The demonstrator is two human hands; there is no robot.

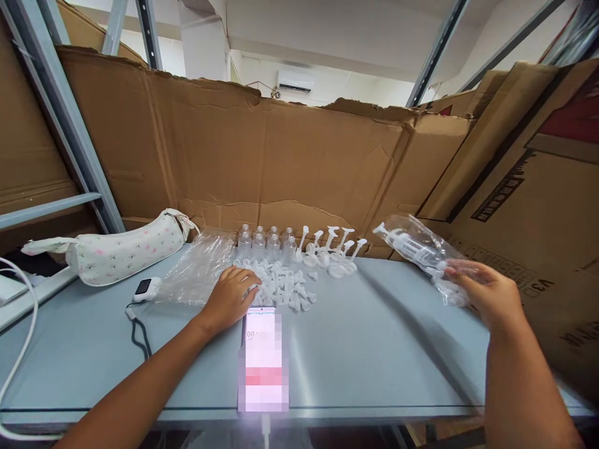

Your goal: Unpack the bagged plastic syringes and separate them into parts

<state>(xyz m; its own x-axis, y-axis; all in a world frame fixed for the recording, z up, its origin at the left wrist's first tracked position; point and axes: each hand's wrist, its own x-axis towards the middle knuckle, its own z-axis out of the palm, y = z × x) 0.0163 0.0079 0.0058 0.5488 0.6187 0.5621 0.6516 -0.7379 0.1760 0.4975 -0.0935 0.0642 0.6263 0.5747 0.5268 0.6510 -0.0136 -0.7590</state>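
Note:
My right hand (486, 290) pinches a clear plastic bag (421, 252) and holds it up above the right side of the shelf. White pump parts show through the bag, and a pump nozzle (381, 229) sticks up at its far end. My left hand (231, 296) rests at the left edge of a pile of small white plastic caps (287, 287), thumb and fingers apart; some fingertips are hard to see against the pile. Behind the pile stand several clear small bottles (258, 246). To their right are several white pump heads (331, 240) on the shelf.
A lit phone (262, 362) with a cable lies at the front. On the left are a flat clear bag (196, 265), a small white device (147, 289) with a dark strap, and a floral pouch (126, 249). Cardboard (281, 162) walls the back; a carton (528, 249) stands right.

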